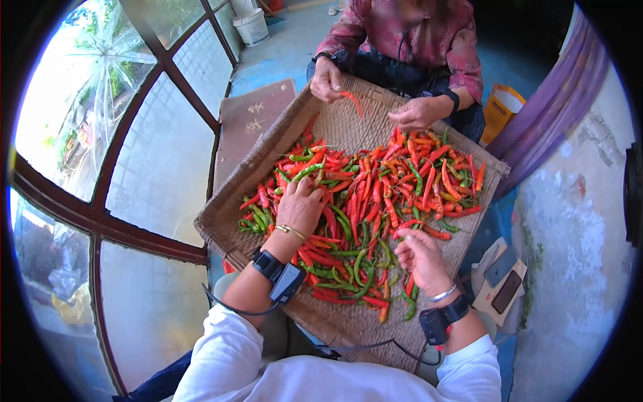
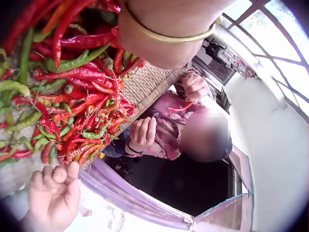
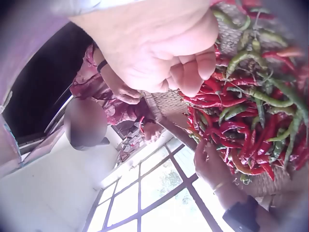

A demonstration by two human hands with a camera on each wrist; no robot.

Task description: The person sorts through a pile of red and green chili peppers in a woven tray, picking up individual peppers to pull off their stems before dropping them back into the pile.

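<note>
Red, green and orange chili peppers (image 1: 365, 194) lie heaped in a wide woven tray (image 1: 348, 331). My left hand (image 1: 301, 209) reaches over the left side of the heap, its fingers spread and touching the peppers, right by a green chili pepper (image 1: 309, 171). A gold bracelet circles that wrist. Above the right front part of the heap is my right hand (image 1: 423, 260), fingers curled toward the palm, with no pepper visible in it. The right wrist view shows those curled fingers (image 3: 190, 72) from the palm side.
Across the tray sits a person in a pink patterned shirt (image 1: 462, 43), holding a red chili pepper (image 1: 351, 102) in one hand. Paned windows (image 1: 157, 134) stand at the left. A phone (image 1: 506, 292) lies at the right, by the wall and a purple curtain (image 1: 562, 114).
</note>
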